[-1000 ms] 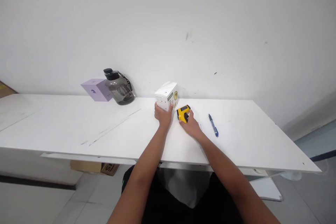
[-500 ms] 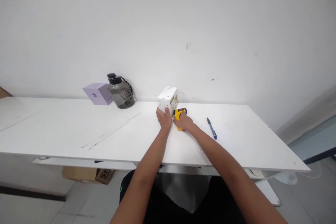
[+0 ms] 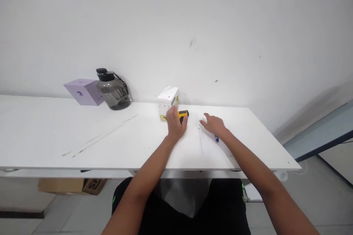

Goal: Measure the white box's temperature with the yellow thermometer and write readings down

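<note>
White table (image 3: 118, 147), pale wall (image 3: 176, 33). Right hand (image 3: 214, 124) has quit yellow tool (image 3: 181, 115) — grip apart, now free. Left hand (image 3: 175, 125) has shifted to the tool, just right of white box (image 3: 166, 97) — whether clamped, can't tell.

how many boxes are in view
3: a white box by the left hand, a lilac box partly behind the grey bottle, and a brown cardboard box below the tabletop. More may be hidden under it.
</note>
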Demonstrator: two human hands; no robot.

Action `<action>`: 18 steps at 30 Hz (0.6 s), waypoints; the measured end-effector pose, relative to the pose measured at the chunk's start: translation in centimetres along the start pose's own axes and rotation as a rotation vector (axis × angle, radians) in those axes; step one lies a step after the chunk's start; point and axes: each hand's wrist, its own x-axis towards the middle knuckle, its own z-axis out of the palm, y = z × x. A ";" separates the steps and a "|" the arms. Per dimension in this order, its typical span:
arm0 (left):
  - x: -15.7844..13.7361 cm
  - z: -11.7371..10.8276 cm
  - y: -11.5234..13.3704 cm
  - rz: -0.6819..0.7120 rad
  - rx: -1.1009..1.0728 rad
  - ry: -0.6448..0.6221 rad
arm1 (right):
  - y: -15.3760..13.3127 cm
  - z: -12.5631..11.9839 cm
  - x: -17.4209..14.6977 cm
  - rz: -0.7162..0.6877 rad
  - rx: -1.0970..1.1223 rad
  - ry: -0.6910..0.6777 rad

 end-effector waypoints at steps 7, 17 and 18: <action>-3.7 1.9 1.8 0.275 0.062 -0.829 | 3.8 3.4 0.0 0.079 0.034 0.005; -2.9 2.0 0.5 0.232 0.075 -0.914 | 5.1 1.6 -0.3 -0.155 1.162 0.008; -2.6 1.7 0.7 0.239 0.122 -0.953 | 5.0 1.6 -0.7 -0.167 1.200 -0.003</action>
